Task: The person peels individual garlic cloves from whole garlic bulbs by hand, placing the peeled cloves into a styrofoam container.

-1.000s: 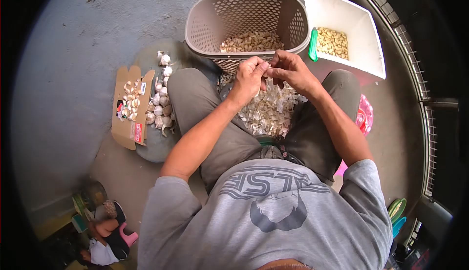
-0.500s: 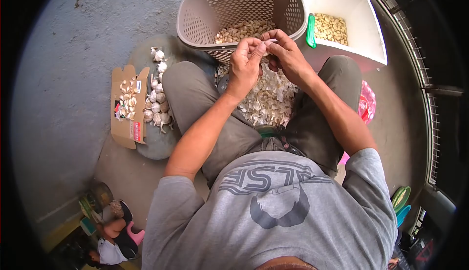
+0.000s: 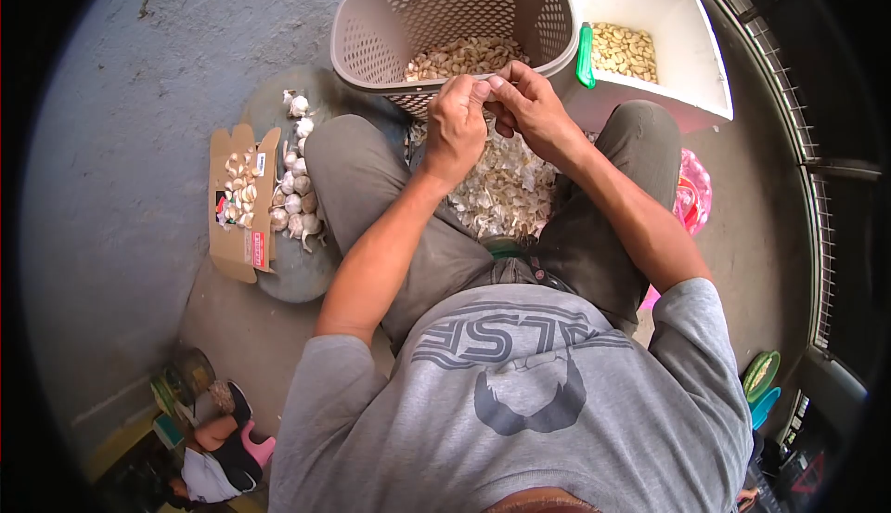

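My left hand (image 3: pixel 452 128) and my right hand (image 3: pixel 538 114) meet fingertip to fingertip, just in front of a grey-brown perforated basket (image 3: pixel 357 44). Both are closed in a pinch on a small, pale garlic clove (image 3: pixel 485 77), mostly hidden by the fingers. Unpeeled garlic cloves (image 3: pixel 459 56) lie in the bottom of the basket. Below my hands, between my knees, is a heap of papery garlic skins (image 3: pixel 506 188). Behind my right hand stands a white box (image 3: pixel 687 58) with peeled cloves (image 3: pixel 624 51) inside. A green-handled tool (image 3: pixel 586 55) hangs over its near-left rim.
Left of my knee, whole garlic bulbs (image 3: pixel 295 199) rest on a round grey surface (image 3: pixel 302 276), beside a cardboard box (image 3: pixel 229 248) holding loose cloves (image 3: pixel 243 188). A pink plastic bag (image 3: pixel 696 183) is by my right knee. Another person (image 3: pixel 218 462) sits at lower left.
Both hands have shifted slightly left and down, staying together at the fingertips. The left fingers have curled further over the clove, which shows less now. The whole view has drifted slightly left.
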Demonstrator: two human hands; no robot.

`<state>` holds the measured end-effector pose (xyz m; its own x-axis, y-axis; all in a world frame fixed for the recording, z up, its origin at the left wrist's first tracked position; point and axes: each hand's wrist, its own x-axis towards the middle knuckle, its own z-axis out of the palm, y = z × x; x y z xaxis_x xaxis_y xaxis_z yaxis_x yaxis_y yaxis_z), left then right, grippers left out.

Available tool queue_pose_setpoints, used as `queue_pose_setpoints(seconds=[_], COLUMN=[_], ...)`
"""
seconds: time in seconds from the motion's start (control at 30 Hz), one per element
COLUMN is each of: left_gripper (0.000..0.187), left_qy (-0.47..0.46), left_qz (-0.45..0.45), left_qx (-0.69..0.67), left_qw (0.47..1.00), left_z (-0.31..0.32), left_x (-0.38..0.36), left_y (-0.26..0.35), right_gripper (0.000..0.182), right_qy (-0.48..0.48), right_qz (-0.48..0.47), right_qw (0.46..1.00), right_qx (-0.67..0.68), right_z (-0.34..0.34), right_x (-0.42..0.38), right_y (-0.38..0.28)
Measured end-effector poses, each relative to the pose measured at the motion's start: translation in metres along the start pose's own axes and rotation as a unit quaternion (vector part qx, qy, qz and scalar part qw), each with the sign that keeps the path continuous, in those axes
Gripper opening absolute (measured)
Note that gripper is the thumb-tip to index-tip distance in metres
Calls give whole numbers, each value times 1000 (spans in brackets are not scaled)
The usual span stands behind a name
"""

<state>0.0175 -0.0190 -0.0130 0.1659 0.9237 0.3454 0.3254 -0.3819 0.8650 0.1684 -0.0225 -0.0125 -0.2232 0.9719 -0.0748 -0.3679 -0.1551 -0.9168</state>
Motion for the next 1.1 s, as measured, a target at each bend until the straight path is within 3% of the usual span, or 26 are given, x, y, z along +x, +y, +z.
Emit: queue_pose_setpoints(seconds=[0.1, 0.23, 0.33, 0.63, 0.97, 1.1], left_gripper=[27, 22, 20, 15, 18, 17], left_qy=[-17, 26, 26, 24, 48, 43], left_qz=[-8, 54, 97, 97, 73, 101], left_qx=[51, 36, 64, 49, 22, 42], left_qw=[999, 998, 993, 994, 996, 993], left_z=[-4, 3, 3, 1, -1, 0], left_x=[1, 2, -2, 0, 3, 7], left_y=[5, 5, 5, 2, 6, -3], right_gripper=[20, 18, 16, 30, 16, 18], right_qy=[-11, 39, 23, -4, 12, 22], right_qz=[21, 86, 120, 160, 118, 118], right_qw=[1000, 992, 983, 978, 975, 977], right_qx=[16, 86, 137, 135, 186, 179], right_z=[-3, -2, -12, -8, 5, 6], right_x=[4, 5, 6, 2, 5, 6], right_y=[2, -6, -4, -12, -8, 1])
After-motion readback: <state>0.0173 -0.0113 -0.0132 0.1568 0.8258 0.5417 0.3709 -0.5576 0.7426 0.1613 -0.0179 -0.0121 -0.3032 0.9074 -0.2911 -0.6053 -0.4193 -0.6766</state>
